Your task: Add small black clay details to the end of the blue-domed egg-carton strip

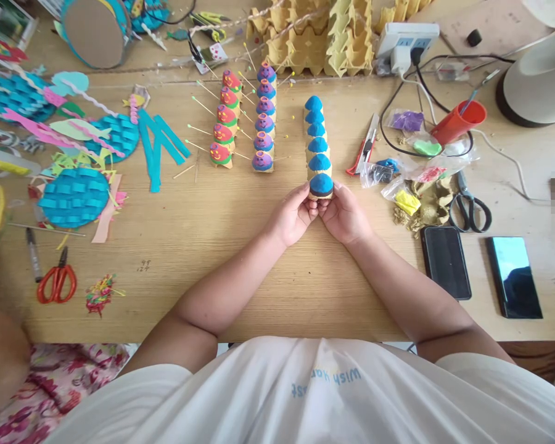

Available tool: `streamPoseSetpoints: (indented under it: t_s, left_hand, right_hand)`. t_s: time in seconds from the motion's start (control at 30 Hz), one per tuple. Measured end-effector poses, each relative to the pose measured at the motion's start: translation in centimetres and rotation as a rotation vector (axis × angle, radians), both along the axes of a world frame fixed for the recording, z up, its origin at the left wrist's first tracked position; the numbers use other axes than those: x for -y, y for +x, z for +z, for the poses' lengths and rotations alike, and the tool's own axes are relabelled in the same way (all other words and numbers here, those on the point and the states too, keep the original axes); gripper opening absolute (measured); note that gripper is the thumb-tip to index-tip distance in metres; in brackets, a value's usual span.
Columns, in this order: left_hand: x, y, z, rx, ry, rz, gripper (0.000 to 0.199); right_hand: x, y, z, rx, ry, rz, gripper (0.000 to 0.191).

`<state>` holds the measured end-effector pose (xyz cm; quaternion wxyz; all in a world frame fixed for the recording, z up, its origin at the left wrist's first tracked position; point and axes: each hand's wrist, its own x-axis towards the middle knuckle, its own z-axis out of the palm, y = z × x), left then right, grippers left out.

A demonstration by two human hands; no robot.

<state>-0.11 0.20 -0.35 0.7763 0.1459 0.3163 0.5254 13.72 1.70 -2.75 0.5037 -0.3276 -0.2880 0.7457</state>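
Nearest blue-topped cup (321, 185) of a row of six, standing mid-bench (240, 259), pinched at its base from both sides: left hand (293, 216) and right hand (345, 216), fingers (311, 206) closed on it. Just left, purple-topped row (263, 120) and red-topped row (224, 126) bristling with pins. Right: craft knife (364, 148), clay bags (400, 179), black scissors (467, 209), two phones (478, 265). Far left: orange scissors (56, 282)

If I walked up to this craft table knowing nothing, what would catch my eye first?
Probably the row of blue-topped cones running up the middle of the wooden table, its nearest end pinched between the left hand and right hand. Just left stand two more rows, red cones and purple cones, stuck with pins. Far left lie blue woven paper fish.
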Motion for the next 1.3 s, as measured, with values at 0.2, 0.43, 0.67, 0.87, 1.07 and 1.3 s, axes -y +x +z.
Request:
streamPoseSetpoints:
  t_s: [0.2, 0.43, 0.67, 0.87, 1.07, 1.3]
  left_hand:
    - [-0.2, 0.1, 0.4, -0.033, -0.075, 0.027, 0.043]
    - [-0.2, 0.1, 0.1, -0.014, -0.041, 0.025, 0.042]
    - [-0.3, 0.1, 0.1, -0.011, -0.061, 0.044, 0.040]
    - [-0.2, 0.2, 0.4, -0.042, -0.065, 0.033, 0.041]
    - [-0.1, 0.2, 0.3, -0.044, -0.035, 0.032, 0.042]
    - [0.1, 0.5, 0.2, -0.087, 0.003, 0.075, 0.037]
  right_hand:
    - [0.5, -0.2, 0.7, 0.001, 0.037, -0.036, 0.041]
    - [0.8, -0.5, 1.4, -0.007, 0.058, -0.050, 0.045]
    - [1.0, -0.6, 1.3, 0.106, 0.088, -0.090, 0.049]
    - [1.0, -0.7, 1.5, 0.120, 0.125, -0.080, 0.050]
    - [1.2, -1.0, 1.9, 0.134, 0.154, -0.103, 0.052]
    - [1.2, -0.9, 1.7, 0.196, 0.171, -0.140, 0.054]
